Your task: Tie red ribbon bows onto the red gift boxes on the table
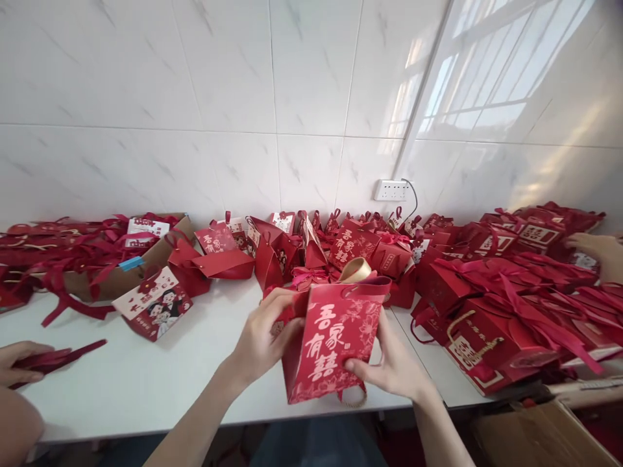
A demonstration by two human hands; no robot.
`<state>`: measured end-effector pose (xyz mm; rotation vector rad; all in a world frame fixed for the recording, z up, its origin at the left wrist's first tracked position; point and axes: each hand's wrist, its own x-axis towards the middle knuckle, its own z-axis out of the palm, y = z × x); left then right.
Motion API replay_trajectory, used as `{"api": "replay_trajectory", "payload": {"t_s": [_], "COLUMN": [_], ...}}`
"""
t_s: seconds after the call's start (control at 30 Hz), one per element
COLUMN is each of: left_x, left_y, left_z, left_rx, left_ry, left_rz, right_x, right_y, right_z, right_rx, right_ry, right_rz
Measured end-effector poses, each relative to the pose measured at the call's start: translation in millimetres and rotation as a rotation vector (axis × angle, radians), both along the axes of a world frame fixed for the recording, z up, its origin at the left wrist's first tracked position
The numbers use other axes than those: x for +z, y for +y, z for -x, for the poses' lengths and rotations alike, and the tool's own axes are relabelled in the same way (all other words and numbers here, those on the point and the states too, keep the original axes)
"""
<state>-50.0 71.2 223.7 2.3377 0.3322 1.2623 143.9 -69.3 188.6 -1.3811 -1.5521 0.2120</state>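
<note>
Between my two hands, over the front edge of the white table [195, 395], is a red gift box [335, 350] with white lettering and pale flower print. A gold ribbon [354, 269] loops above its top, and a bit of gold cord hangs below it. My left hand [272, 331] grips the box's left side, fingers bent at its upper edge. On the right, my right hand [384, 363] holds the box with the thumb on the printed face; its other fingers are mostly hidden behind.
Many red gift boxes [357, 243] crowd the table's back. Larger boxes with ribbons [487, 337] are piled at right. A carton [180, 237] of ribboned pieces stands at left. Other people's hands show at left [19, 363], holding dark red ribbon, and at far right [598, 253].
</note>
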Motion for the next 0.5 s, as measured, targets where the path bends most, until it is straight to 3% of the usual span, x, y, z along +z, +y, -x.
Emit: {"api": "replay_trajectory", "payload": {"t_s": [0.1, 0.23, 0.3, 0.4, 0.5], "left_x": [1.8, 9.9, 10.9, 4.2, -10.2], "left_y": [1.0, 25.7, 44.8, 61.4, 51.3], "left_z": [-32.2, -87.3, -112.7, -132.8, -132.3], "left_rx": [-0.138, -0.197, -0.134, 0.094, 0.067], "left_ry": [0.061, 0.083, 0.076, 0.029, 0.084], "left_rz": [0.121, 0.299, 0.337, 0.418, 0.424], "right_x": [-3.8, -6.1, -8.1, -14.3, -21.6], "right_y": [-5.1, 18.3, 40.1, 70.8, 87.0], "right_z": [-18.4, -42.3, -52.7, -61.1, -56.9], "right_rx": [-0.064, -0.29, -0.51, -0.833, -0.887], "right_ry": [0.138, 0.234, 0.14, -0.094, -0.195], "right_rz": [0.081, -0.031, -0.065, 0.045, 0.139]}}
